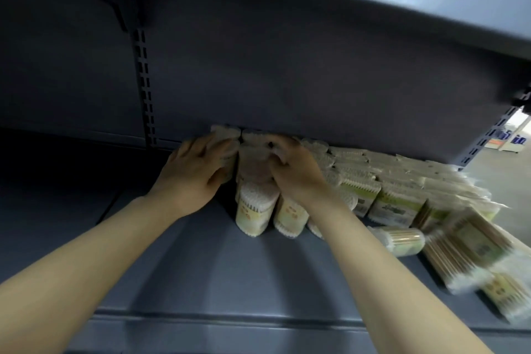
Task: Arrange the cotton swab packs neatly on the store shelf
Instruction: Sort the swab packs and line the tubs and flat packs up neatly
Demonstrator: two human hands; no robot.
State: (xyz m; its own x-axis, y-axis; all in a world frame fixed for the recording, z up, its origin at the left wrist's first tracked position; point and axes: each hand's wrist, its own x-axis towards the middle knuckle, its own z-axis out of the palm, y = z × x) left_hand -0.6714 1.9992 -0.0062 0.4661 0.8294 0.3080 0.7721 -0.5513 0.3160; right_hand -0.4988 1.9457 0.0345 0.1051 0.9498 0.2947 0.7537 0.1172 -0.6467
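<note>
Your left hand (195, 169) lies flat, fingers straight, against the leftmost cotton swab packs (255, 181) stacked at the back of the grey shelf (201, 261). Your right hand (293, 169) curls over the stack's top. Loose packs (471, 256) lie tumbled at right.

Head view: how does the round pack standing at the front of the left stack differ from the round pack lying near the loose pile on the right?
The standing round pack is upright, white swab tips facing up; the lying round pack is tipped on its side, apart from the rows. The standing one sits against its neighbours just below the right hand; the lying one rests beside the flat packs. Both are clear-wrapped cotton swab packs on the same shelf.
</note>
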